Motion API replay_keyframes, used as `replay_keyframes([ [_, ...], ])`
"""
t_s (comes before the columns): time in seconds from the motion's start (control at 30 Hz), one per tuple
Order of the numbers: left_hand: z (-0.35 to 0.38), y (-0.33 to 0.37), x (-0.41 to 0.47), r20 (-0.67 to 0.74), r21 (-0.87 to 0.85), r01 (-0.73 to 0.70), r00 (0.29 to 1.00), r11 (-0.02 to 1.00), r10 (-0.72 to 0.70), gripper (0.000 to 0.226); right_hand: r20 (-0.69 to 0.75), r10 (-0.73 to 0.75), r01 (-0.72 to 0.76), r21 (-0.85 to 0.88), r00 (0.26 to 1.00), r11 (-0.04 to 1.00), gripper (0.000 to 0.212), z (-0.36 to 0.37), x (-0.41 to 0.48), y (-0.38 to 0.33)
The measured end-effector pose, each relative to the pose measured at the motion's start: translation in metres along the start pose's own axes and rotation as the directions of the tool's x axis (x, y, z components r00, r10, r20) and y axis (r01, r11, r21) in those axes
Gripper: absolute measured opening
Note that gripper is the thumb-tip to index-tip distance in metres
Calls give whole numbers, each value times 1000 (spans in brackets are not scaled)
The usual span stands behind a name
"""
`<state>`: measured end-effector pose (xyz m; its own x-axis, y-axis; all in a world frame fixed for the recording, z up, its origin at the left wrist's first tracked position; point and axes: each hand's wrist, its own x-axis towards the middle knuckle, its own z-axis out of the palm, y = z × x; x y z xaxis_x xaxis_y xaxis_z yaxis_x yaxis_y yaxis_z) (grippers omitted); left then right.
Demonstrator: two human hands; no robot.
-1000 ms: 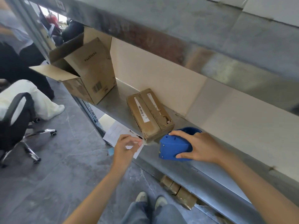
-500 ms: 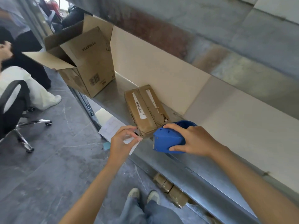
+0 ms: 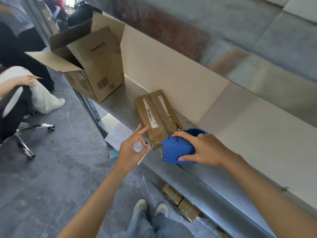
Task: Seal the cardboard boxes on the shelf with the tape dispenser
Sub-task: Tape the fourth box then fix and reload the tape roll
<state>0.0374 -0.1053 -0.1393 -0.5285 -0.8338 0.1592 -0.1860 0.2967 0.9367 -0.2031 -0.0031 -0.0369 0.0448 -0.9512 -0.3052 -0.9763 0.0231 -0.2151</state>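
I see the large cardboard box [image 3: 96,66] at the left end of the metal shelf [image 3: 123,98]: upright, top flaps open, a barcode low on its near face, printed text upside down higher up. Just right of middle, the small flat box [image 3: 157,115] lies on the shelf against the pale back panel [image 3: 171,73]; brown, glossy with tape, two white label strips running along its top.

My left hand [image 3: 132,148] hovers off the shelf edge, thumb and forefinger pinched together, other fingers spread; it is near the small box's near corner. Whether a tape end sits in the pinch, I cannot tell. My right hand [image 3: 204,148] grasps the blue tape dispenser [image 3: 176,148], which sits just beside that box's near end. The tape roll and blade are hidden by the shell and my fingers.

White paper sheets [image 3: 118,134] lie below the shelf, partly behind my left hand. More taped parcels [image 3: 181,203] show under the shelf edge, cut off. Grey stone-look floor [image 3: 60,169]; office chair [image 3: 22,117] at far left with a seated person, only partly in frame.
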Motion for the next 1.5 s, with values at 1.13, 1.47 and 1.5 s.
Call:
replay_keyframes([
  [1.13, 19, -24, 51, 20, 488, -405, 891, 773, 454, 26, 15, 55, -56, 110, 998, 992, 69, 5, -1, 9],
  [1.47, 19, -15, 36, 283, 537, -344, 934, 770, 219, 69, 73, 31, -39, 110, 997, 993, 77, 1, 3, 18],
  [1.5, 21, -15, 38, 261, 549, -341, 937, 763, 231, 69, 58, 23, -27, 75, 998, 997, 77, 0, 3, 18],
])
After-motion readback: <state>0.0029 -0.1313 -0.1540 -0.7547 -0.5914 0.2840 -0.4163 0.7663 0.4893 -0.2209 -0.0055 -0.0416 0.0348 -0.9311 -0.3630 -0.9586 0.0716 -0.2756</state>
